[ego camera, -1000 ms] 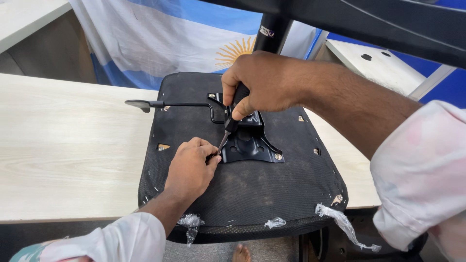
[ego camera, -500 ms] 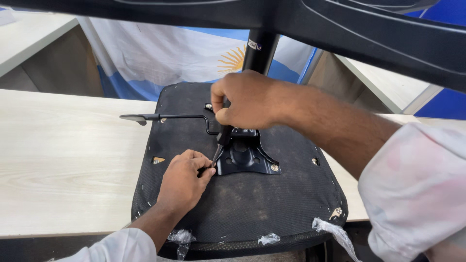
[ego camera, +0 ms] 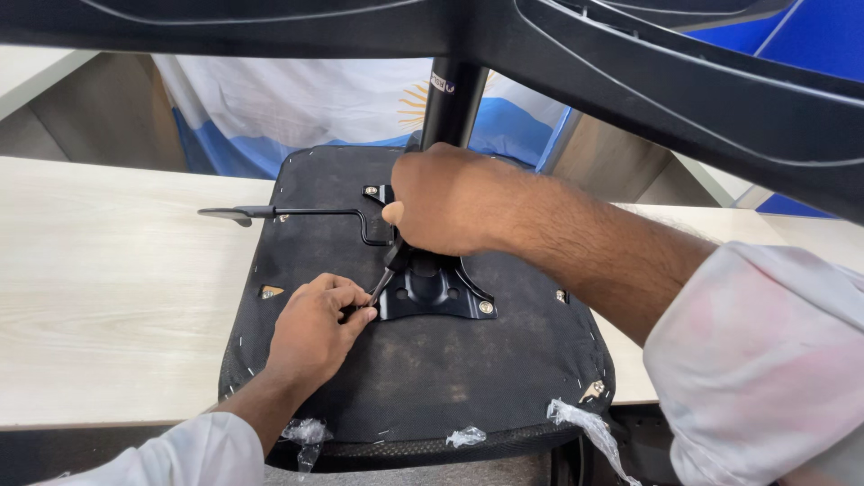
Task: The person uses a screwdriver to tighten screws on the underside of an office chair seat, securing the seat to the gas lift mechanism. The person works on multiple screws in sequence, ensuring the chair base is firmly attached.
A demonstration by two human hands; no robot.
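Black mounting plate [ego camera: 430, 292]: right hand [ego camera: 450, 202] still clenches the screwdriver [ego camera: 385, 274], tip now at seven o'clock corner; left hand [ego camera: 310, 328] pinches there, steadying the screw.

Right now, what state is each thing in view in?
Chair seat: upside down on the table.
Metal plate: flat on the seat's underside.
Lever: sticking out to the left.
Screwdriver: tilted, tip at the plate's corner.
Right hand: gripping the handle.
Left hand: pinched at the tip.
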